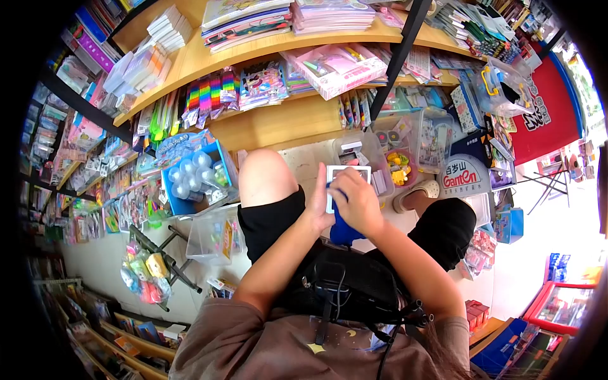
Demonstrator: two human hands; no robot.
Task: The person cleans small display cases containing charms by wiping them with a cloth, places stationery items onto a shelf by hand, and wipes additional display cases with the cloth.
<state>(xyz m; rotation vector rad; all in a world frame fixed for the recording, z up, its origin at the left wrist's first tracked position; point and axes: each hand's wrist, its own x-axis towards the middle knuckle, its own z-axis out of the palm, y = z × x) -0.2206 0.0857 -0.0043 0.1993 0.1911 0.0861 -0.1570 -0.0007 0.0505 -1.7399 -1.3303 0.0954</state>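
A small flat white-edged box (pixel 348 170) is held up above my lap, between my knees. My left hand (pixel 316 206) grips its left side, thumb along the edge. Over its face bends my right hand (pixel 358 204), fingers curled and pressed together. A bit of dark blue shows at those fingertips, too small to name, and the hand covers most of the box's face. Something bright blue (pixel 344 233) shows just below both hands; I cannot tell what it is. Behind the box stands a clear plastic bin (pixel 380 166) with small white boxes inside.
Wooden shelves (pixel 278 123) of stationery and toys curve across the front. A blue display box (pixel 183 201) of clear capsules stands left of my knee, above a clear bin (pixel 206 244). More clear tubs (pixel 434 136) stand ahead on the right. A black folding stand (pixel 180 266) is at left.
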